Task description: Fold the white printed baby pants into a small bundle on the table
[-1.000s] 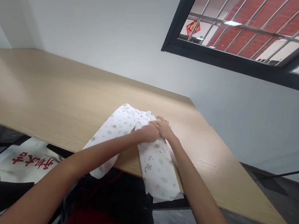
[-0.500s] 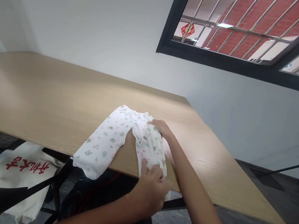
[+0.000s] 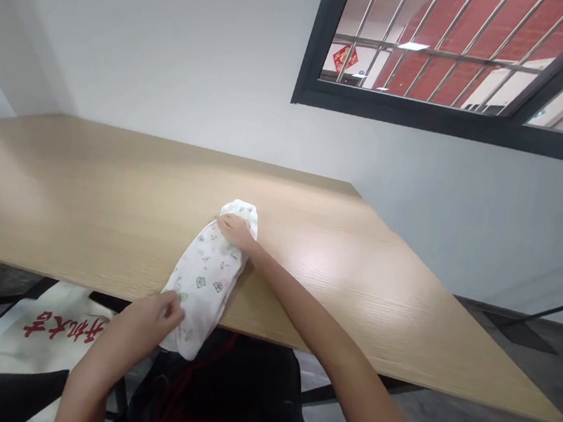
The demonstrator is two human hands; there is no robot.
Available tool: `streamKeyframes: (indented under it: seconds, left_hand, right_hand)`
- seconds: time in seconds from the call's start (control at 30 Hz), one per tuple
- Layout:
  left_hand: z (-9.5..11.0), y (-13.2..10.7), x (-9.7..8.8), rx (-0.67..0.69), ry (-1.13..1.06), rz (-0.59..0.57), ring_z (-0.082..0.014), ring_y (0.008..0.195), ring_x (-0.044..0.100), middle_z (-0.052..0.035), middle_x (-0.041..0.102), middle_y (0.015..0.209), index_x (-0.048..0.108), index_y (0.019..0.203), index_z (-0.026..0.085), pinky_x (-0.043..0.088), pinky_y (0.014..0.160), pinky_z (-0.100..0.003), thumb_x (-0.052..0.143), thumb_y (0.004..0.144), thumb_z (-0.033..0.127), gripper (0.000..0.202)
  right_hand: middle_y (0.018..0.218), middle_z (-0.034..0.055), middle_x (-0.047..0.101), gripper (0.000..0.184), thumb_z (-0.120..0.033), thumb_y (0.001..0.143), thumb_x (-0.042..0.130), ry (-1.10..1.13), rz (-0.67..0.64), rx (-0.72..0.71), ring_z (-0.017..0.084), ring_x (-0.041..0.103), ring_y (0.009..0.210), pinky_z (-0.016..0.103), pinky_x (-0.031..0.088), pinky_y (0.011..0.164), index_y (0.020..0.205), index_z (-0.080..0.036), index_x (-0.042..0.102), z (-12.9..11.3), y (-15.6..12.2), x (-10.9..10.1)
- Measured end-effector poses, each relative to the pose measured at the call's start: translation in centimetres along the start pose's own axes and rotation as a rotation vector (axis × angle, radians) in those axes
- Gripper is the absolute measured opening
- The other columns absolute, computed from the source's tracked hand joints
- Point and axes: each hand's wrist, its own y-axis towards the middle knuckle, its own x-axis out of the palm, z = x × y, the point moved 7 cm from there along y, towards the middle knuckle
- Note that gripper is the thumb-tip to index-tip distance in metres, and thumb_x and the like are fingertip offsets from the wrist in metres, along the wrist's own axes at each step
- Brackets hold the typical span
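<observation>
White children's pants [image 3: 206,280] with small green and pink prints lie folded lengthwise, one leg over the other, on the wooden table [image 3: 111,200]. Their leg ends hang past the table's front edge. Close to the waist, my right hand [image 3: 236,230] is on the cloth, its fingers closed at the left edge of the fabric; the fingertips are partly hidden. My left hand [image 3: 154,318] is curled at the left edge of the lower leg, thumb and fingers pinched together by the cloth.
A cream cloth bag [image 3: 65,332] with red characters lies below the table at the left, by a black chair part [image 3: 6,387]. Behind the table is a white wall [image 3: 186,60] with a dark-framed window [image 3: 398,106]. A black backpack-like item [image 3: 253,389] is under the front edge.
The right leg of the pants has been folded over onto the left one. Both my hands have moved left with it. My view has shifted slightly.
</observation>
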Motion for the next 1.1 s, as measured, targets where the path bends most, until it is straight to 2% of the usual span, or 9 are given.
streamKeyframes:
  seconds: [0.17,0.3,0.47,0.57,0.73,0.87,0.93,1.0,1.1]
  left_hand:
    - [3.7,0.5,-0.3,0.189,0.173,0.129,-0.0273,0.099,0.052,-0.0074,0.061,0.1,0.062,0.09,0.023,0.039,0.078,-0.036,0.038,0.085,0.04,0.03]
    - [10.1,6.4,-1.0,0.493,0.308,0.151,-0.0313,0.115,0.042,-0.0119,0.052,0.122,0.057,0.113,0.021,0.033,0.093,-0.049,0.036,0.089,0.035,0.035]
    - [14.7,10.4,3.2,0.609,0.291,-0.067,-0.0294,0.124,0.039,-0.0147,0.042,0.136,0.045,0.128,0.017,0.031,0.1,-0.047,0.034,0.091,0.03,0.041]
    - [13.9,5.5,6.1,0.595,0.259,-0.068,-0.0351,0.135,0.018,-0.013,0.022,0.148,0.031,0.139,0.018,0.018,0.105,-0.057,0.032,0.091,0.043,0.054]
    - [9.7,-2.5,7.0,0.814,0.17,-0.215,-0.0227,0.137,0.018,0.0002,0.022,0.148,0.02,0.142,0.028,0.016,0.112,-0.045,0.045,0.086,0.047,0.064]
    - [5.3,-0.3,4.8,0.784,0.303,-0.064,-0.026,0.138,0.013,0.0072,0.014,0.15,0.016,0.14,0.043,0.017,0.11,-0.052,0.049,0.073,0.004,0.084]
    - [4.1,1.6,4.3,0.761,0.359,0.071,-0.0283,0.137,0.014,0.0075,0.016,0.149,0.018,0.139,0.045,0.019,0.108,-0.054,0.041,0.067,-0.007,0.091]
    - [4.5,2.6,4.4,0.836,0.347,0.166,-0.0279,0.136,0.019,0.0058,0.028,0.146,0.027,0.137,0.042,0.022,0.107,-0.053,0.038,0.07,-0.007,0.084]
    - [6.7,2.1,4.0,1.046,0.184,0.205,-0.0245,0.127,0.037,0.0002,0.056,0.124,0.053,0.12,0.031,0.025,0.107,-0.047,0.044,0.082,0.006,0.047]
  right_hand:
    - [0.136,-0.0009,0.039,0.047,-0.042,0.09,0.021,-0.066,-0.113,-0.073,0.018,0.029,0.132,0.054,-0.009,0.111,0.128,-0.028,0.044,2.2,-2.6,-1.4]
    - [0.142,-0.0003,0.029,0.054,-0.045,0.088,0.023,0.031,-0.103,-0.043,0.013,0.027,0.133,0.034,0.016,0.117,0.134,-0.019,0.039,4.8,-3.8,-4.8]
    - [0.138,-0.0003,0.037,0.051,-0.041,0.087,0.028,-0.077,-0.146,-0.081,0.012,0.032,0.13,0.029,0.02,0.116,0.127,-0.017,0.048,6.8,-2.8,-5.4]
    - [0.141,-0.0015,0.032,0.051,-0.039,0.088,0.027,-0.221,-0.167,-0.115,0.014,0.027,0.134,0.033,0.017,0.117,0.132,-0.018,0.042,7.0,-1.4,-4.8]
    - [0.142,0.0021,0.028,0.051,-0.032,0.089,0.026,-0.349,-0.232,-0.092,0.018,0.026,0.134,0.036,0.019,0.116,0.136,-0.015,0.036,5.2,-1.9,-5.0]
    - [0.135,0.0036,0.041,0.053,-0.049,0.086,0.033,-0.311,-0.446,-0.103,0.024,0.039,0.126,0.042,0.029,0.11,0.129,-0.021,0.046,2.4,-10.6,-4.2]
    - [0.14,-0.0004,0.033,0.066,-0.056,0.078,0.046,-0.336,-0.462,-0.224,0.025,0.029,0.132,0.046,0.016,0.115,0.137,-0.028,0.034,1.0,-16.4,-3.2]
    - [0.144,0.0017,0.024,0.08,-0.048,0.075,0.053,-0.454,-0.339,-0.32,0.025,0.02,0.136,0.047,0.013,0.116,0.143,-0.025,0.018,0.4,-20.5,-2.2]
    - [0.134,0.0067,0.041,0.059,-0.019,0.076,0.047,-0.625,0.034,-0.463,0.024,0.033,0.127,0.048,0.02,0.111,0.134,-0.017,0.036,-0.6,-22.8,-1.8]
